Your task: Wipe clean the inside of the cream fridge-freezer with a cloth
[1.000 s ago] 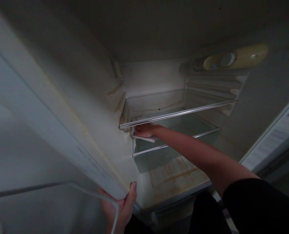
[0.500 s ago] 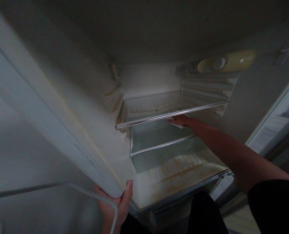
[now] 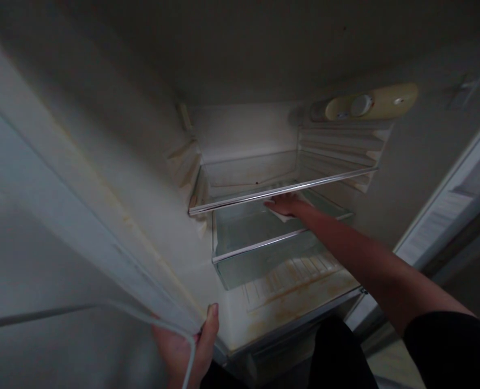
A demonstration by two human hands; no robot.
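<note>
Shifted slightly left along the lower glass shelf [image 3: 244, 229] since the last frame, the right hand [image 3: 284, 205] presses flat on a white cloth [image 3: 282, 216] beneath the upper glass shelf [image 3: 280, 192], while the left hand [image 3: 189, 346] grips the fridge's edge [image 3: 171, 302] near the bottom.

1 white cloth [image 3: 283, 217] lies on the lower glass shelf [image 3: 244, 232]. The upper glass shelf [image 3: 240, 204], edged with a shiny strip, sits above it. Brown stains [image 3: 282, 313] mark the pale refrigerator floor [image 3: 238, 324] below.
</note>
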